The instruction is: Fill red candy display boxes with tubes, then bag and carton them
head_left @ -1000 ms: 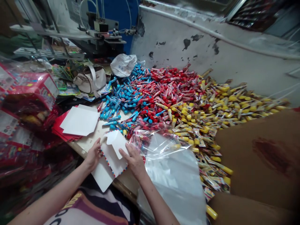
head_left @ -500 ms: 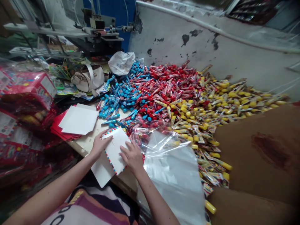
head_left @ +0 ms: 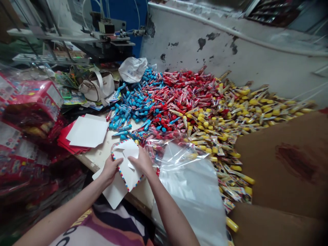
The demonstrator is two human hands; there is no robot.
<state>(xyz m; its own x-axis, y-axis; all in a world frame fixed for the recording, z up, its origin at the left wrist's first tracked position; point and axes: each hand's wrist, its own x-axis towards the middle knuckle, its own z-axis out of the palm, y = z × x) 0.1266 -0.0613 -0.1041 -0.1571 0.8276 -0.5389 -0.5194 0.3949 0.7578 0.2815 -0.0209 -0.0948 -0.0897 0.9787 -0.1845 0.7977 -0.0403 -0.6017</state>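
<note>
Both hands are on the one piece at the near edge of the table (head_left: 96, 158). It is a white carton blank (head_left: 131, 178) with a red-and-blue striped border. The left hand (head_left: 110, 169) pinches its left edge, thumb on top and fingers tucked under. The right hand (head_left: 142, 160) is closed over the upper flaps, pressing them inward.

By the look of it, the fold is only part way. The top flaps stand up and overlap, but the lower panel lies flat, so I'd judge no box shape is formed yet. A second flat white sheet (head_left: 112, 196) sits beneath it, hanging over the table's edge.

To the left, near the hands, is a stack of flat blanks (head_left: 87, 131), white on top and red below, none of them folded. Just right of the hands lies a clear plastic bag (head_left: 191, 184), flat and open-mouthed.

Beyond them the heap looks untouched. There are blue tubes (head_left: 133, 102) on the left, red tubes (head_left: 184, 90) in the middle and yellow tubes (head_left: 256, 109) on the right, all loose. A brown cardboard box (head_left: 282, 164) stands at near right. Red packaged boxes (head_left: 36, 99) are piled at far left.
</note>
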